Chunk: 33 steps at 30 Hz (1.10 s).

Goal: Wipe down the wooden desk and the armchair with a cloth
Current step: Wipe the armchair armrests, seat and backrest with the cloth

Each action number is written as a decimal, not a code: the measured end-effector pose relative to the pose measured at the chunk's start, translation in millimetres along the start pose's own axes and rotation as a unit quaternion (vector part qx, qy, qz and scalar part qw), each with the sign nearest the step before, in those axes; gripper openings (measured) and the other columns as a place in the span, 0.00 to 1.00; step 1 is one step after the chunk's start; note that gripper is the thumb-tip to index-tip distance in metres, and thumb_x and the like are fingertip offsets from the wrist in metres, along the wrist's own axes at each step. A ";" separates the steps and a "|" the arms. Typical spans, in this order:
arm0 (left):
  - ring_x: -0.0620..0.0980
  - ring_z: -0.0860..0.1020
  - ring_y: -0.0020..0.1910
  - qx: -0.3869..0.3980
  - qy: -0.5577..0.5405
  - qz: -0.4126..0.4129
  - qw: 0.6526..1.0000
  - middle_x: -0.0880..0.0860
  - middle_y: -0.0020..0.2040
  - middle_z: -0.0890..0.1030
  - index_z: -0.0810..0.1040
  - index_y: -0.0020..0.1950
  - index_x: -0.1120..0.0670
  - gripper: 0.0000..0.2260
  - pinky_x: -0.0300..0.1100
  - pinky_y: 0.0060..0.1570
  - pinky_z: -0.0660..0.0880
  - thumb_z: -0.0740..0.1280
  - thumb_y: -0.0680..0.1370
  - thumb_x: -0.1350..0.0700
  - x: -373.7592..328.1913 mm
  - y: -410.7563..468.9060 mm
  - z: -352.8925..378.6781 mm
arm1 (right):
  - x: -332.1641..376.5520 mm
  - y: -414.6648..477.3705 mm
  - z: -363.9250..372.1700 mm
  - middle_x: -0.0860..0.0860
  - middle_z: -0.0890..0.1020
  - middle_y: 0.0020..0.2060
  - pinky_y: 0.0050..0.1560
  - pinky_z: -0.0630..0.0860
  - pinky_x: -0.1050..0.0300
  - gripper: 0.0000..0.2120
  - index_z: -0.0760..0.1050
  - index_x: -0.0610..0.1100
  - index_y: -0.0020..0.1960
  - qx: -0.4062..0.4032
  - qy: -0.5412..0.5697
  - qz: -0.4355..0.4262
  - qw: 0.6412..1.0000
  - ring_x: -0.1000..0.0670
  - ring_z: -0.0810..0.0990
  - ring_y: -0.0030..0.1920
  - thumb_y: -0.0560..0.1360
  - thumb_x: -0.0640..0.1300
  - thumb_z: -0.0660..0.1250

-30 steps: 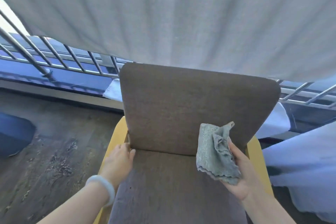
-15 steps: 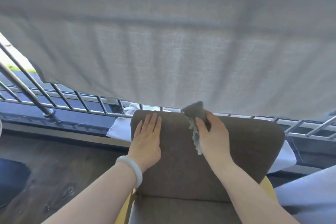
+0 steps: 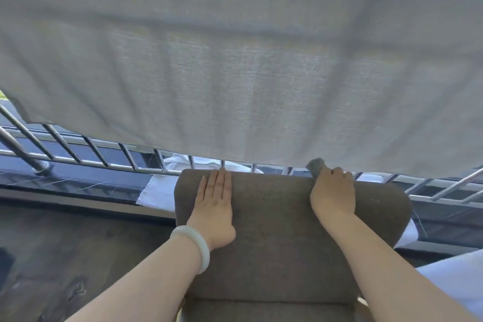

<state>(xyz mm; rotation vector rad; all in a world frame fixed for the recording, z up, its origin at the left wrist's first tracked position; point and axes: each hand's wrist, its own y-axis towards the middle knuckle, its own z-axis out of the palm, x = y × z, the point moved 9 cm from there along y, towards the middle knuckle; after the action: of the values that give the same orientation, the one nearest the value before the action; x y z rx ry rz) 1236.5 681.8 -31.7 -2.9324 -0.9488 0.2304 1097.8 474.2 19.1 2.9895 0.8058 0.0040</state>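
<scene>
The armchair (image 3: 282, 230) stands in front of me, its brown fabric backrest filling the lower middle. My left hand (image 3: 215, 204) lies flat on the upper left of the backrest, fingers together and reaching the top edge; a pale bangle circles its wrist. My right hand (image 3: 333, 192) curls over the top edge toward the right, gripping the grey cloth (image 3: 315, 166), of which only a small bunch shows above my fingers. The wooden desk is out of view.
A large grey curtain (image 3: 235, 65) hangs just above the chair's top edge. Behind the chair run a metal railing (image 3: 104, 157) and a dark sill. White fabric (image 3: 156, 191) shows behind the backrest and at the right. Dark wooden floor (image 3: 65, 256) lies to the left.
Both hands rose from the seat to the top of the backrest. My right hand with the cloth then slid right along the top edge. The view tilted up.
</scene>
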 end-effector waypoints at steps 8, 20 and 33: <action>0.54 0.30 0.75 0.010 0.037 -0.026 0.999 0.56 0.77 0.31 0.28 0.74 0.59 0.46 0.48 0.69 0.25 0.59 0.69 0.54 0.6 1.0 3.8 | 115.9 -48.8 6.0 0.47 0.70 0.68 0.61 0.66 0.50 0.25 0.63 0.45 0.72 0.010 0.105 -0.265 0.958 0.41 0.66 0.62 0.75 0.35 0.55; 0.53 0.43 0.78 0.097 0.018 0.080 0.992 0.52 0.79 0.46 0.40 0.79 0.54 0.50 0.56 0.75 0.38 0.66 0.71 0.33 -121.7 66.0 10.9 | -7.5 -30.6 12.4 0.48 0.65 0.74 0.66 0.66 0.49 0.29 0.61 0.45 0.76 -0.014 0.140 -0.219 0.966 0.41 0.68 0.62 0.75 0.36 0.59; 0.55 0.44 0.78 0.143 0.069 0.046 0.986 0.52 0.79 0.46 0.36 0.78 0.53 0.50 0.57 0.74 0.38 0.66 0.72 0.34 -117.9 72.4 20.4 | -111.5 -12.9 9.3 0.47 0.74 0.64 0.60 0.64 0.55 0.27 0.65 0.44 0.72 -0.103 0.185 -0.076 0.974 0.45 0.71 0.57 0.75 0.31 0.59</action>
<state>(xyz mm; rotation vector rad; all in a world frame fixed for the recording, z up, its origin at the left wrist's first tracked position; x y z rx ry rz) 1180.8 554.1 -43.8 -2.6896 -0.6977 0.1513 995.1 428.9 10.3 2.7570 0.9944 0.6150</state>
